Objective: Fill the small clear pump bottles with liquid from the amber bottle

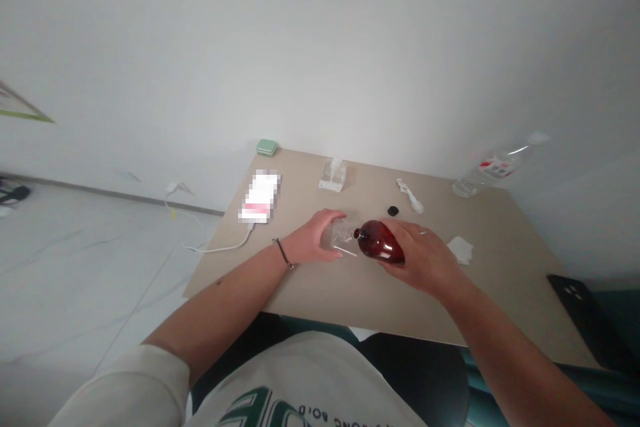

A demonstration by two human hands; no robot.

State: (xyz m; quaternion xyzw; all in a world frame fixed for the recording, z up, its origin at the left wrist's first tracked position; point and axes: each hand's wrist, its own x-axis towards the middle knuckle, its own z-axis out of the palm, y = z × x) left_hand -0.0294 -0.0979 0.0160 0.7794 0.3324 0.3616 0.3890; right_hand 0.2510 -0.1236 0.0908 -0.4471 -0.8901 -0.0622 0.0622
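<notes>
My left hand (320, 235) is curved around a small clear container (344, 235) on the table, thumb and fingers on its sides. With my right hand (420, 253) I grip a reddish-brown bottle (379, 241). The bottle is tilted, and its uncapped mouth points left over the container's right side. Whether liquid is flowing out cannot be made out. Just behind the bottle lies a small round black cap (393, 211). A crumpled white tissue-like strip (411, 196) lies farther back, and a white piece of paper or tissue (461, 250) is beside my right hand.
Another clear container (333, 176) with white material in it stands near the wall. A lit phone (260, 196) with a white cable (227, 250) and a green case (267, 147) are at left. At right are a large clear bottle (493, 170) and a black flat object (580, 310).
</notes>
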